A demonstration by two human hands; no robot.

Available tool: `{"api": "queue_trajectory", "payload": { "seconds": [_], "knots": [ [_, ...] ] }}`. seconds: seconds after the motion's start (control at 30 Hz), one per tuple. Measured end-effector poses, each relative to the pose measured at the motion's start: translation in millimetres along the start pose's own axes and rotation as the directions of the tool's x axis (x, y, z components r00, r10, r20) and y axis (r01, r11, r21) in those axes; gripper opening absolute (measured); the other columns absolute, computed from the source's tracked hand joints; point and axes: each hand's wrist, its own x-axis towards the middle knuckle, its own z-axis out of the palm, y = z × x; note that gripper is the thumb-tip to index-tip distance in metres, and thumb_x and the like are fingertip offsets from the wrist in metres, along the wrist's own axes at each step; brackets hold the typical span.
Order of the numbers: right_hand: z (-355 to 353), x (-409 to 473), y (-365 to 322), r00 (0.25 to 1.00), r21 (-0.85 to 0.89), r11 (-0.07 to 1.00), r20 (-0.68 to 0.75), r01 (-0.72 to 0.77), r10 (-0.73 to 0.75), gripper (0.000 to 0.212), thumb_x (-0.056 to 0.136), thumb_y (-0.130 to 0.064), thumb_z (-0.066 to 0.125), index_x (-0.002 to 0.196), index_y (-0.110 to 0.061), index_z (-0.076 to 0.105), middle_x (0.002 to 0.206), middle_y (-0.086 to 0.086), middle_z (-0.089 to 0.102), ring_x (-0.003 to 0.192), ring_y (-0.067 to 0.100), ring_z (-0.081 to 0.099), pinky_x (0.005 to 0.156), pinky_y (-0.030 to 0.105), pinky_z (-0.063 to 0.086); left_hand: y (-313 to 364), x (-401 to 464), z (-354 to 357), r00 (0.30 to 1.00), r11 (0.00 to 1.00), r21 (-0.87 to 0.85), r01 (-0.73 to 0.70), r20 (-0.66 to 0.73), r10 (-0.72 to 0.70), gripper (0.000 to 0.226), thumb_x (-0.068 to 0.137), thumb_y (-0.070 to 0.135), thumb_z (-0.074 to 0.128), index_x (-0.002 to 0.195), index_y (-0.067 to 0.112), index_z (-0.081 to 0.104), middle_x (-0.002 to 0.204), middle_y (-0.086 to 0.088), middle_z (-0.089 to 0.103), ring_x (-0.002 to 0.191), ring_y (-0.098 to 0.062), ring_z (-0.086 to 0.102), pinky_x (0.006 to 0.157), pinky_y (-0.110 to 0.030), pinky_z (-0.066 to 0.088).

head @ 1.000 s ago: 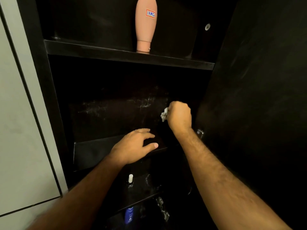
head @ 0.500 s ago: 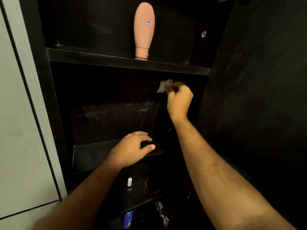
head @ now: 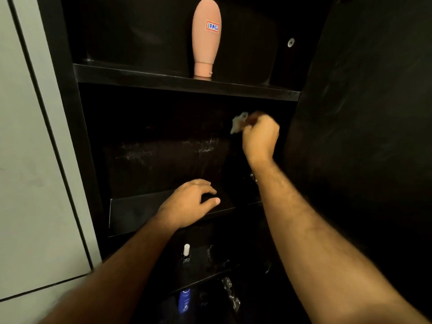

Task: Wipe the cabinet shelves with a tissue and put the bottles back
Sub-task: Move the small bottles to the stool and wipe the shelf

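Observation:
Inside a black cabinet, my right hand (head: 260,134) grips a crumpled white tissue (head: 238,123) against the dark back wall, just under the upper shelf (head: 140,78). My left hand (head: 189,203) rests with loosely spread fingers on the front of the middle shelf (head: 131,211). A pink upside-down bottle (head: 207,38) with a red-framed label stands on the upper shelf. Below, a small bottle with a white cap (head: 186,252) stands on a lower shelf, and a blue bottle (head: 184,300) sits lower still.
The open black cabinet door (head: 374,113) stands at the right, close to my right arm. A pale wall panel (head: 30,160) runs along the left. Whitish smears (head: 198,146) mark the back wall. A metal hinge (head: 231,295) shows near the bottom.
My right hand with the tissue rose from mid-height on the back wall to just under the upper shelf, then stayed near there. My left hand has stayed on the middle shelf.

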Motion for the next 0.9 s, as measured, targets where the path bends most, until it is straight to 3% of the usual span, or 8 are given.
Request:
{"api": "queue_trajectory", "payload": {
  "seconds": [0.1, 0.2, 0.33, 0.47, 0.57, 0.7, 0.83, 0.9],
  "knots": [
    [-19, 18, -19, 1.000, -0.032, 0.999, 0.008, 0.029, -0.029, 0.015, 0.091, -0.016, 0.059, 0.095, -0.008, 0.071, 0.089, 0.002, 0.066, 0.075, 0.016, 0.062, 0.060, 0.021, 0.045, -1, -5, -6, 0.999, 0.999, 0.040, -0.028, 0.033, 0.026, 0.042, 0.094, 0.049, 0.052, 0.131, 0.029, 0.057, 0.148, 0.010, 0.042, 0.134, -0.007, 0.038, 0.105, -0.023, 0.032],
    [-30, 14, -17, 0.993, -0.144, 0.989, 0.116, 0.030, -0.014, 0.016, 0.092, -0.006, 0.051, 0.092, -0.004, 0.067, 0.093, 0.009, 0.065, 0.086, 0.024, 0.064, 0.074, 0.033, 0.054, -9, -14, -15, 0.998, 0.990, 0.134, -0.050, 0.039, 0.045, 0.042, 0.094, 0.049, 0.052, 0.131, 0.029, 0.057, 0.147, 0.008, 0.044, 0.134, -0.008, 0.038, 0.105, -0.021, 0.026],
    [-20, -3, -6, 0.960, -0.466, 0.867, 0.275, 0.178, -0.050, 0.015, 0.092, -0.002, 0.051, 0.097, -0.002, 0.066, 0.102, 0.016, 0.066, 0.097, 0.033, 0.065, 0.075, 0.037, 0.051, -20, -27, -23, 0.999, 0.987, 0.158, -0.027, -0.028, 0.032, 0.040, 0.094, 0.048, 0.052, 0.128, 0.028, 0.060, 0.143, 0.007, 0.049, 0.132, -0.007, 0.041, 0.103, -0.021, 0.028],
    [2, -30, 13, 0.923, -0.599, 0.754, 0.384, 0.269, -0.024, 0.013, 0.090, -0.003, 0.056, 0.098, -0.005, 0.066, 0.099, 0.014, 0.069, 0.092, 0.032, 0.067, 0.066, 0.038, 0.052, -18, -28, -20, 0.998, 0.988, 0.152, -0.030, -0.050, 0.039, 0.038, 0.094, 0.047, 0.053, 0.126, 0.026, 0.062, 0.139, 0.006, 0.053, 0.128, -0.007, 0.045, 0.099, -0.018, 0.029],
    [12, -47, 23, 0.898, -0.653, 0.676, 0.439, 0.341, -0.029, 0.011, 0.090, -0.005, 0.057, 0.094, -0.008, 0.066, 0.095, 0.010, 0.069, 0.089, 0.029, 0.067, 0.058, 0.033, 0.046, -19, -27, -18, 0.998, 0.990, 0.142, -0.015, -0.054, 0.023, 0.038, 0.093, 0.046, 0.055, 0.124, 0.025, 0.063, 0.135, 0.006, 0.055, 0.125, -0.007, 0.047, 0.096, -0.017, 0.031],
    [21, -59, 29, 0.845, -0.683, 0.561, 0.532, 0.468, -0.058, 0.019, 0.090, -0.001, 0.052, 0.098, -0.008, 0.068, 0.099, 0.010, 0.069, 0.094, 0.029, 0.065, 0.059, 0.033, 0.044, -20, -28, -17, 0.999, 0.989, 0.149, -0.017, -0.024, 0.021, 0.039, 0.093, 0.046, 0.055, 0.125, 0.024, 0.062, 0.136, 0.007, 0.054, 0.124, -0.007, 0.047, 0.095, -0.016, 0.031],
    [22, -67, 31, 0.807, -0.639, 0.550, 0.578, 0.538, -0.118, 0.017, 0.090, -0.003, 0.055, 0.095, -0.010, 0.069, 0.094, 0.008, 0.070, 0.088, 0.028, 0.068, 0.058, 0.032, 0.043, -20, -27, -17, 1.000, 0.988, 0.152, -0.013, -0.022, 0.017, 0.040, 0.093, 0.047, 0.056, 0.126, 0.025, 0.061, 0.138, 0.006, 0.052, 0.127, -0.006, 0.045, 0.098, -0.016, 0.029],
    [23, -72, 31, 0.788, -0.580, 0.600, 0.597, 0.552, -0.148, 0.016, 0.090, -0.005, 0.055, 0.094, -0.010, 0.070, 0.093, 0.009, 0.070, 0.088, 0.029, 0.068, 0.060, 0.032, 0.043, -20, -27, -17, 1.000, 0.989, 0.150, -0.007, -0.018, 0.010, 0.041, 0.092, 0.047, 0.056, 0.127, 0.026, 0.061, 0.139, 0.006, 0.052, 0.128, -0.007, 0.045, 0.100, -0.018, 0.030]
  ]
}}
